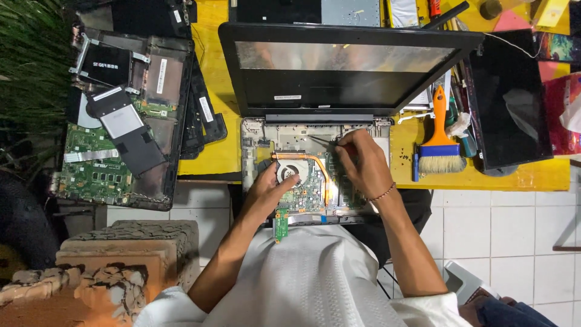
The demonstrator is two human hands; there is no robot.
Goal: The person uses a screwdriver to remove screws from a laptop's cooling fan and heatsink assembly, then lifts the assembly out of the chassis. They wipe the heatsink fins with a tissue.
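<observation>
right now an opened laptop (315, 163) rests at the near edge of a yellow table (532, 175) and partly over the person's lap, its keyboard cover off and its black screen (345, 72) standing up behind. inside, a green motherboard (305, 194) lies bare, with a round cooling fan (293, 169) and a copper heat pipe (315, 160) arching over it.

the left hand (269, 191) rests on the board beside the fan, fingers loosely curled and pressing down, holding nothing i can make out. the right hand (363, 166) is closed around a thin dark tool (321, 140), likely tweezers or a fine driver, whose tip reaches toward the upper middle of the chassis; what exactly it touches is too small to tell.

the board looks light, stiff and fragile, i judge: thin, covered with tiny parts, and easy to crack if flexed. the safest hold would be by its bare edges or the plastic frame, not the fan blades or the soft copper pipe, which could bend. a small green daughter board (281, 225) hangs off the near edge and looks easy to snag.

to the right lie an orange-handled brush (440, 136) and a loose dark panel (508, 100); to the left sits another dismantled laptop (121, 121), well apart from both hands.
</observation>
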